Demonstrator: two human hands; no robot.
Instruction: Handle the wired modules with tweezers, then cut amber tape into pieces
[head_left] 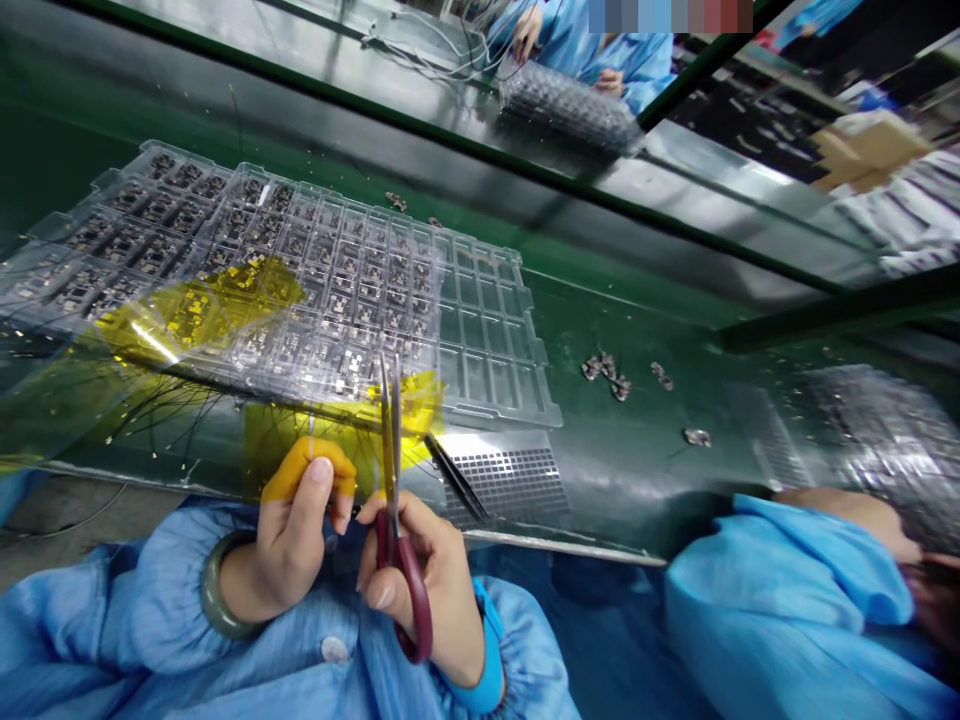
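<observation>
My left hand [289, 530] is closed, its thumb and index finger pinching the lower edge of a see-through yellow film [277, 425] that tints the fingers behind it. In my right hand [431, 570] are scissors [391, 470] with dark red handles. Their blades point away from me, slightly parted, in front of another crumpled part of the film. Black tweezers [456, 478] lie just right of the scissors, across a sheet with a grid of small cells [517, 470]. Beyond both hands, clear compartment trays [495, 345] hold many small circuit boards with thin dark wires.
Several small parts [609, 372] lie loose on the green bench [570, 310]. At right, a co-worker's blue sleeve [780, 600] reaches toward blurred clear trays [877, 430]. Across a dark rail [450, 160], another person's hands hold a clear tray [566, 105].
</observation>
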